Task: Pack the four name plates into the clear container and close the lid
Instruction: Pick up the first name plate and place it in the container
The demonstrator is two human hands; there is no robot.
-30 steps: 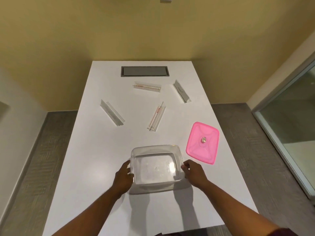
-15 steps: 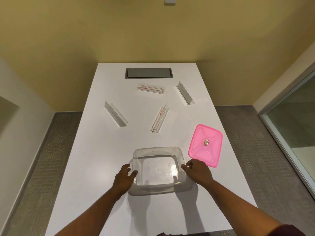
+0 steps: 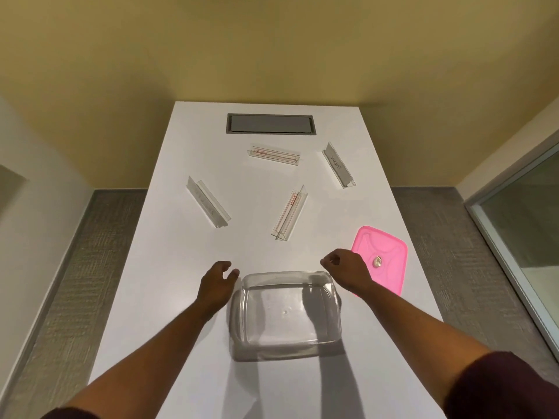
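Note:
The clear container [image 3: 286,346] stands empty near the front of the white table [image 3: 169,267]. My left hand [image 3: 216,282] hovers by its far left corner, fingers apart, holding nothing. My right hand [image 3: 348,269] is beyond its far right corner, fingers loosely curled, holding nothing. Several clear name plates lie further back: one at the left [image 3: 208,202], one in the middle [image 3: 290,213], one at the back centre [image 3: 273,153], one at the back right [image 3: 338,164]. The pink lid [image 3: 385,267] lies flat to the right of the container, partly hidden by my right wrist.
A grey cable hatch [image 3: 271,124] is set into the table's far end. The table's edges drop to grey carpet on both sides. A yellow wall stands behind, and a glass panel [image 3: 526,231] is at the right.
Both hands have let go of the container's sides and moved forward past its far corners. The container sits nearer to me in view as the camera shifted.

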